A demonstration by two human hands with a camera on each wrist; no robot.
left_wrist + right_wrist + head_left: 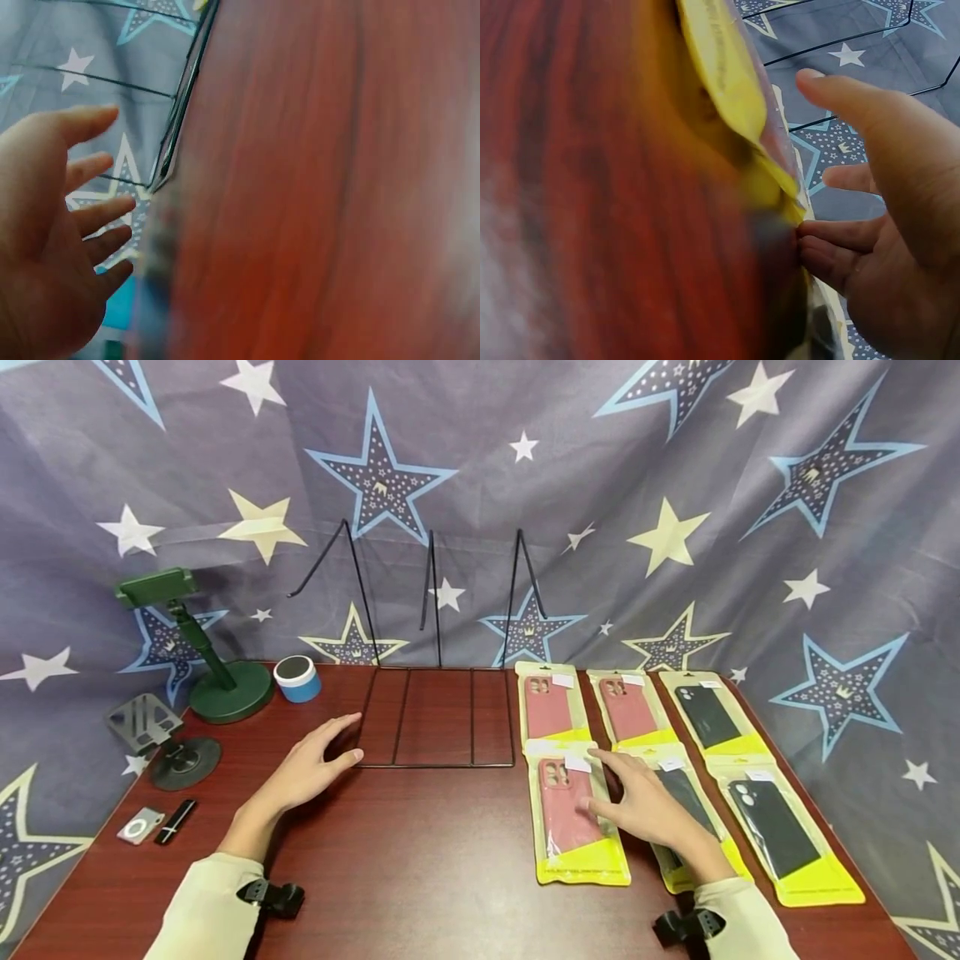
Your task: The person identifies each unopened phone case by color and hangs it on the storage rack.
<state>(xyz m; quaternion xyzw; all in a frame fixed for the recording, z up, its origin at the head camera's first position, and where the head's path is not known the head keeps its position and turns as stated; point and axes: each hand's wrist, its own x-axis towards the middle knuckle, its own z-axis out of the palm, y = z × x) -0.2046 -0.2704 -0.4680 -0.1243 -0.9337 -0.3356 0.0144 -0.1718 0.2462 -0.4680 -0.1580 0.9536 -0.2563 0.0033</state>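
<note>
A black wire rack (pixel 435 767) with upright hooked prongs stands at the back middle of the table in the head view. My left hand (pixel 311 768) is held by its front left corner, fingers spread and nothing in them. On the right, several packaged phone cases lie in two rows. My right hand (pixel 648 802) hovers over the front row, between the packaged pink phone case (pixel 566 818) and a dark packaged phone case (pixel 684 793) that it partly hides. The right wrist view shows that hand (pixel 889 202) with fingers loosely extended beside a yellow package edge (pixel 724 67); contact is unclear.
Two packaged pink cases (pixel 547 710) (pixel 630 710) and a black one (pixel 708 718) lie in the back row; another black one (pixel 772 827) is front right. At left are a green phone stand (pixel 228 693), a smaller black stand (pixel 180 764), a blue-white round container (pixel 300 683) and a black stick (pixel 176 822).
</note>
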